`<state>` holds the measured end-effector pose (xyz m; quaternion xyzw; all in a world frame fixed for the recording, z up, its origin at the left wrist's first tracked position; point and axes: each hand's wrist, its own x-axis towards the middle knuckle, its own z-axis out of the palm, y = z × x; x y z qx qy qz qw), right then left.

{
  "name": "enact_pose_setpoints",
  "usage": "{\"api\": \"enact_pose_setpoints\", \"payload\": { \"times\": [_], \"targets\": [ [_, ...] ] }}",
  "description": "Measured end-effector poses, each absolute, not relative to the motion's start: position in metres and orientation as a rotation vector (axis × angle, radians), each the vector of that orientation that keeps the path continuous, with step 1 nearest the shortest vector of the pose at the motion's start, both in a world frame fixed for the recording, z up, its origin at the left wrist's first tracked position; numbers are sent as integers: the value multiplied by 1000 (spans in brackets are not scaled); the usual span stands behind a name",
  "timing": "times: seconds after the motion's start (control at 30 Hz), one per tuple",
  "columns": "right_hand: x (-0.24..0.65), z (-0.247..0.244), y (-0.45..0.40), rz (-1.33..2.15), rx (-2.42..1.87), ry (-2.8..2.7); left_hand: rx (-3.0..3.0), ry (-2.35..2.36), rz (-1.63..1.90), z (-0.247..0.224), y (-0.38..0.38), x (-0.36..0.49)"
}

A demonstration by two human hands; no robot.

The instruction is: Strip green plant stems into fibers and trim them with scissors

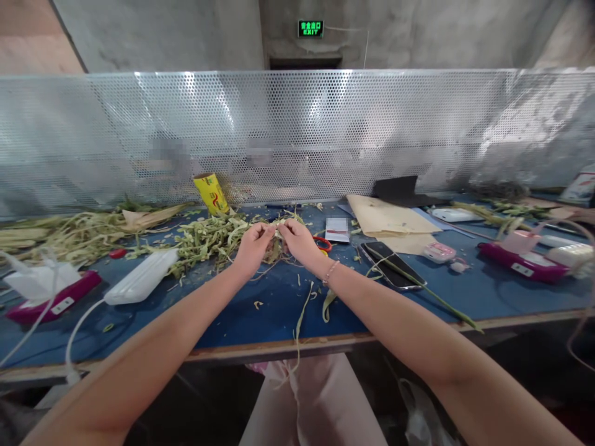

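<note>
My left hand (pixel 255 246) and my right hand (pixel 298 241) meet over the blue tabletop (pixel 260 316), fingertips pinched together. Whatever lies between the fingers is too small to make out. Just left of my left hand spreads a heap of pale green plant pieces (pixel 204 238). Thin brownish strands lie beneath and between both hands. Red-handled scissors (pixel 322 244) rest partly hidden behind my right hand. A long dry strip (pixel 303 313) hangs over the table's front edge.
A yellow can (pixel 211 192) leans behind the heap. Left are a white power bank (pixel 142 275), a magenta socket strip (pixel 53 300) and dry leaves (pixel 88 229). Right are a card (pixel 337 230), brown paper (pixel 388 217), a phone (pixel 394 266) and another magenta strip (pixel 525 263).
</note>
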<state>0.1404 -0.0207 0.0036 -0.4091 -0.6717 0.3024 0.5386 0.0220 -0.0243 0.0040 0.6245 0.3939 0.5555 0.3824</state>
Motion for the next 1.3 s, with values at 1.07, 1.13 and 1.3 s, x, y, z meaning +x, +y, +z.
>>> {"api": "enact_pose_setpoints", "payload": {
  "times": [1.07,1.13,1.3],
  "targets": [
    [148,-4,-4,827,-825,-1425,1612,904,1259,5,-28,24],
    [148,-2,-8,747,-843,-1484,1607,883,1257,4,-27,24],
    [147,3,-20,593,-887,-1593,1712,965,1359,0,-22,23]
  ]
}}
